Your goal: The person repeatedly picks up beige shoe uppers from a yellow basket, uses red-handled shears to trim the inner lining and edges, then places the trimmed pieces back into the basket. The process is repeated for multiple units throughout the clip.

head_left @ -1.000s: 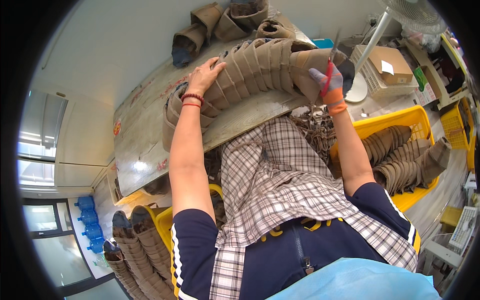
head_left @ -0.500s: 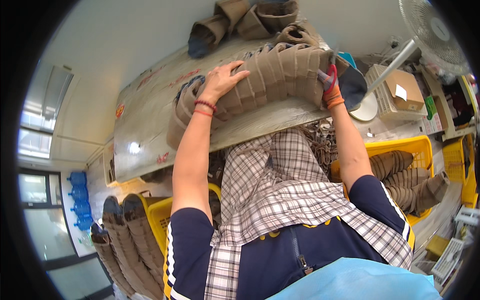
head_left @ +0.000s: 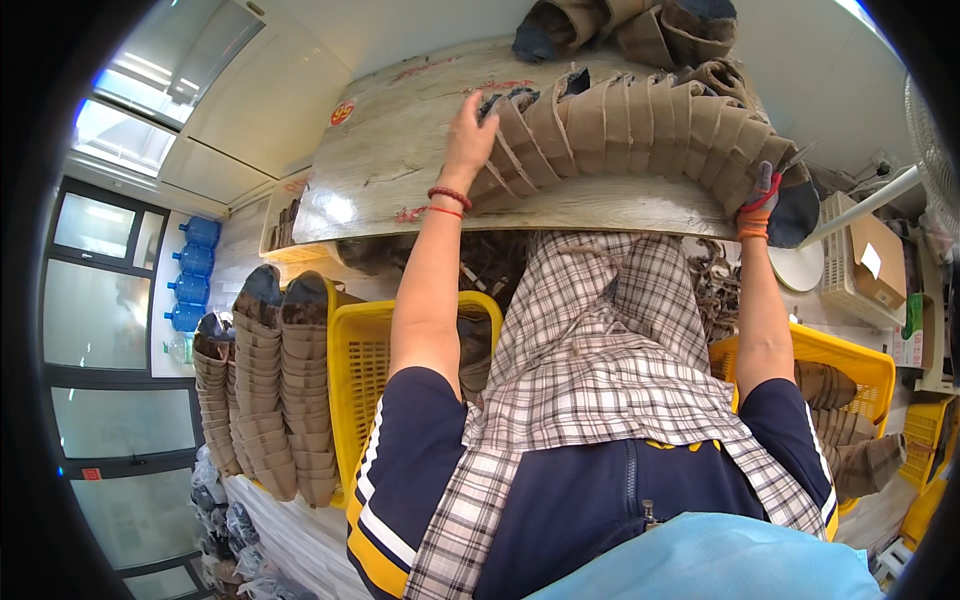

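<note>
A long curved row of nested brown cloth pieces (head_left: 640, 125) with dark lining lies along the table (head_left: 390, 140). At its left end my left hand (head_left: 470, 140) rests against the pieces, thumb and fingers apart, a red bead bracelet on the wrist. My right hand (head_left: 757, 205), in a grey glove with an orange cuff, is closed around red-handled scissors (head_left: 774, 188) at the row's right end. The scissors' blades point up and away to the right. A dark rounded end piece (head_left: 797, 215) sticks out beside the glove.
More brown pieces (head_left: 640, 35) lie at the table's back. Yellow baskets (head_left: 360, 345) stand left and right of my lap, with stacked brown rows (head_left: 305, 390) by the left one. A fan (head_left: 870, 200), a cardboard box (head_left: 875, 260) and blue water bottles (head_left: 195, 260) stand around.
My view has turned left, so the table and row appear farther right. My left hand has shifted from the top of the row to its left end. The right hand still holds the scissors.
</note>
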A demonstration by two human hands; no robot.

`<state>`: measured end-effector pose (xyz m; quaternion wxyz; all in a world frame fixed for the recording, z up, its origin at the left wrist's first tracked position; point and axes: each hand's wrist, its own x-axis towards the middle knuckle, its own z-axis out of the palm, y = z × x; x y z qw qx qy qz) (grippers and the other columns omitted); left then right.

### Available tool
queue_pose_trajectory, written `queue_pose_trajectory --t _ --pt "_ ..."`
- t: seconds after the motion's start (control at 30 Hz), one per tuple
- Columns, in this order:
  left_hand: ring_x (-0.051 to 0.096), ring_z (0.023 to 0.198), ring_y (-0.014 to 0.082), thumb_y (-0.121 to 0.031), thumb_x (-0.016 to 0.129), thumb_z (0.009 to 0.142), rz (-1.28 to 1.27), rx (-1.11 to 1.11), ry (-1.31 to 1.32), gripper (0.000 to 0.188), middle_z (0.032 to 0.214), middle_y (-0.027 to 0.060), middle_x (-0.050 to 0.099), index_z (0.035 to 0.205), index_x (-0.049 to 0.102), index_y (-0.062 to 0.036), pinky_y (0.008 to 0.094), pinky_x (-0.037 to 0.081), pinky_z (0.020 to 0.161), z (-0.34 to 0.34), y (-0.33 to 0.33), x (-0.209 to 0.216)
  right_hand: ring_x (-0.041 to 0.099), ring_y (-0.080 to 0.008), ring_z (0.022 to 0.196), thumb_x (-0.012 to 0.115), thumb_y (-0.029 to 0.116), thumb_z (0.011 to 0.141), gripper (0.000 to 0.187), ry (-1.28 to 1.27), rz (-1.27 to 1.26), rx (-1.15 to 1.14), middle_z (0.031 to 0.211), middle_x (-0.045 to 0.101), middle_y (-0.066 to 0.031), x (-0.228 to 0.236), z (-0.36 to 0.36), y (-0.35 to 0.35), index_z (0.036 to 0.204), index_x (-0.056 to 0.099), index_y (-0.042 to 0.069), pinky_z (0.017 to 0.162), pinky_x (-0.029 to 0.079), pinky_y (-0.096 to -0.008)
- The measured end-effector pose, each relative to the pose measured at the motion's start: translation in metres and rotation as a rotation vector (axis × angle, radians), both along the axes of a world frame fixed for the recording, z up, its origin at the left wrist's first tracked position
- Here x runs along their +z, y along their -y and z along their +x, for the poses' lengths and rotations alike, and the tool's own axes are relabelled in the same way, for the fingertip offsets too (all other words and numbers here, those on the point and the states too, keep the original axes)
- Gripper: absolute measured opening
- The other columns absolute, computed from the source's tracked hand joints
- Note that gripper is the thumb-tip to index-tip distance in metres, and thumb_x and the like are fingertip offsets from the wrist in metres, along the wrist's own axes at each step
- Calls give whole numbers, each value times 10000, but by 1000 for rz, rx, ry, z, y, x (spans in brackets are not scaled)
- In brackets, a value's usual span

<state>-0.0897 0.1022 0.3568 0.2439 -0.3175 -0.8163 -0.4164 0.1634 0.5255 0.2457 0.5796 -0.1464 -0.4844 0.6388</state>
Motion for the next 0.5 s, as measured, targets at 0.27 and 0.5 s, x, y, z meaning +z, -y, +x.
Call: queue_pose_trajectory --t 0.27,0.5 --pt "336 1310 306 77 417 724 -552 -308 -310 787 1465 138 268 1418 305 -277 460 240 1073 21 -24 25 546 -127 818 623 305 879 227 -24 -13 46 911 587 -20 3 3 4 979 567 109 732 461 -292" --pt "443 1209 334 -51 471 764 -568 -189 -373 396 1329 181 454 1136 606 -67 477 314 1008 35 -52 21 585 -115 813 608 248 899 196 64 -24 16 926 623 -27 -20 -2 -16 937 595 56 717 468 -270"
